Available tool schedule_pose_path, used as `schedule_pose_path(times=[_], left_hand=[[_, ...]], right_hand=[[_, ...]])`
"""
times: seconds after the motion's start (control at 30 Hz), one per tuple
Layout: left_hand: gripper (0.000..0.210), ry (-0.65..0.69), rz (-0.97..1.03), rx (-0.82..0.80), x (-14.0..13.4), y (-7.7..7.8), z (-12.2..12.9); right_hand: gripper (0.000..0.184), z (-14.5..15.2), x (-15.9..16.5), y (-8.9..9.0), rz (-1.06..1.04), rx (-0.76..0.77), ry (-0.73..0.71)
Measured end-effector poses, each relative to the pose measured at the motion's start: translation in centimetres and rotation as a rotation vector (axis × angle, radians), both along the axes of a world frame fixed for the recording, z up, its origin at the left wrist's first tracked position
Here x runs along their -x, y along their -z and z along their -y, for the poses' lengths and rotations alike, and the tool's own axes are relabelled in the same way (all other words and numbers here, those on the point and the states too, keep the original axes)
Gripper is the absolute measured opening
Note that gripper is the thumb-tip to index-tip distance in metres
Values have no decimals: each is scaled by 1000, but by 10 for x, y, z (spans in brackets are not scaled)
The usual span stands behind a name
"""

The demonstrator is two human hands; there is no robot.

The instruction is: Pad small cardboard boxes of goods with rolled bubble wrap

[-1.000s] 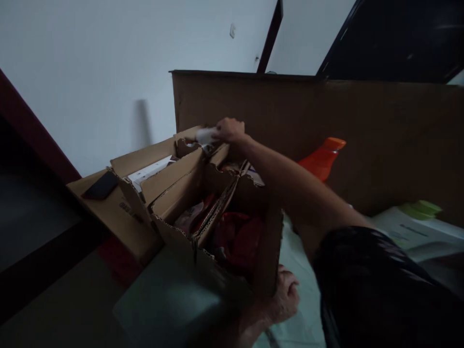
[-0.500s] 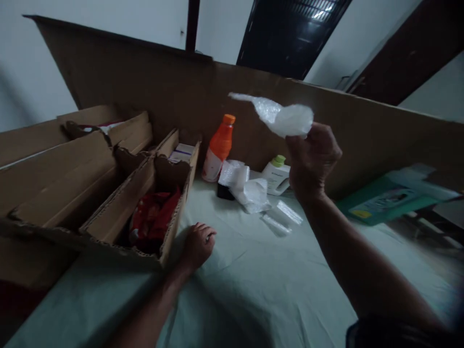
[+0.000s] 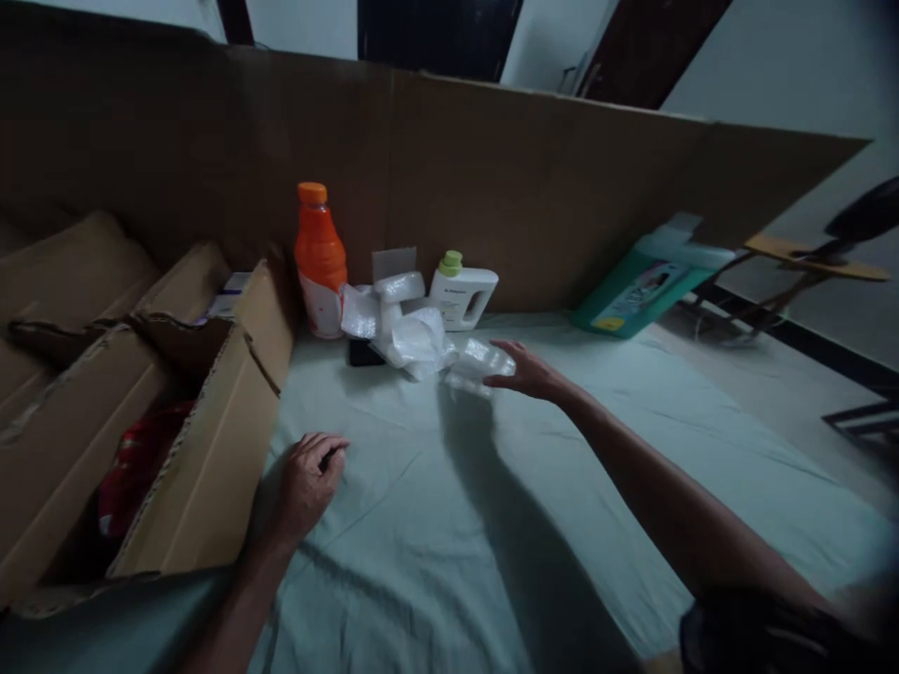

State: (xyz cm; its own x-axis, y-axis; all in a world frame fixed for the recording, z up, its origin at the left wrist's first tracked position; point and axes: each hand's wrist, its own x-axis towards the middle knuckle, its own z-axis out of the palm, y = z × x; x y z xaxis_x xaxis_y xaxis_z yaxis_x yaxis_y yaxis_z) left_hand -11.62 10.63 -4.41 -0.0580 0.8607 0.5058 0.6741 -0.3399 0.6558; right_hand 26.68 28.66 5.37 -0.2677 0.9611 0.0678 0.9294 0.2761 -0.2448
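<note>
My right hand (image 3: 521,372) reaches over the cloth with thumb and fingers apart, its fingertips at strips of clear bubble wrap (image 3: 472,363). I see no firm grip on them. Left of those strips lies a crumpled heap of bubble wrap (image 3: 416,339), with a folded piece (image 3: 400,287) on top. A dark object (image 3: 365,353) shows partly from under the heap. My left hand (image 3: 313,473) rests on the cloth beside the cardboard box, fingers loosely curled in, nothing visible in them.
An orange bottle (image 3: 321,253) and a white jug with a green cap (image 3: 464,295) stand near the cardboard wall (image 3: 534,187). A green jug (image 3: 650,281) leans at the right. Divided cardboard boxes (image 3: 203,468) at the left hold a red packet (image 3: 140,459). Green cloth (image 3: 393,543) covers the surface.
My right hand has come down from in front of the cardboard wall and no longer holds up bubble wrap. The view has turned right. My left hand stays on the cloth.
</note>
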Motion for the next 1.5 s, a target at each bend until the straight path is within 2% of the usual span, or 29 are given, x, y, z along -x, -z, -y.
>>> schedule_pose_path(times=[0.07, 0.13, 0.17, 0.23, 0.3, 0.33, 0.4, 0.5, 0.6, 0.63, 0.7, 0.77, 0.83, 0.93, 1.03, 1.23, 1.37, 1.5], left_hand=[[22, 10, -9, 1, 1, -2, 0], [22, 18, -14, 4, 1, -3, 0], [22, 17, -14, 3, 1, -4, 0], [22, 8, -14, 3, 0, -5, 0], [22, -4, -13, 3, -1, -6, 1], [22, -5, -12, 5, -1, -6, 1], [22, 0, -8, 8, -2, -6, 1], [22, -1, 10, 29, -3, -4, 1], [22, -13, 32, 34, -3, -1, 1], [23, -17, 31, 32, -3, -1, 1], [23, -18, 16, 32, -3, -2, 0], [23, -12, 1, 34, -3, -5, 0], [23, 1, -8, 36, -2, -7, 0], [23, 6, -9, 57, -2, -8, 0], [22, -16, 0, 81, -3, -9, 0], [22, -21, -17, 38, -3, -7, -1], [20, -20, -35, -17, -4, -5, -1], [21, -16, -34, -10, -3, -6, -1]], right_hand=[[97, -10, 1, 15, -33, 63, 38], [97, -18, 10, 29, -59, 68, 55], [88, -19, 14, 35, -72, 52, 59], [60, -15, 22, 44, -117, 5, 69], [32, -3, 25, 46, -183, -57, 89], [26, 3, 26, 43, -233, -103, 102], [33, 14, 30, 27, -357, -223, 121], [45, 10, 56, -20, -518, -431, 120], [46, -21, 110, -70, -562, -614, 51], [46, -34, 131, -81, -532, -640, 14], [43, -56, 165, -91, -457, -570, -64], [49, -67, 185, -86, -341, -444, -128], [55, -63, 188, -71, -210, -388, -171], [57, -47, 184, -48, -54, -434, -282], [62, -47, 197, -31, 69, -427, -432], [40, -95, 251, -5, 290, -202, -327], [28, -107, 264, 0, 317, -200, -301], [39, -85, 255, -18, 262, -284, -289]])
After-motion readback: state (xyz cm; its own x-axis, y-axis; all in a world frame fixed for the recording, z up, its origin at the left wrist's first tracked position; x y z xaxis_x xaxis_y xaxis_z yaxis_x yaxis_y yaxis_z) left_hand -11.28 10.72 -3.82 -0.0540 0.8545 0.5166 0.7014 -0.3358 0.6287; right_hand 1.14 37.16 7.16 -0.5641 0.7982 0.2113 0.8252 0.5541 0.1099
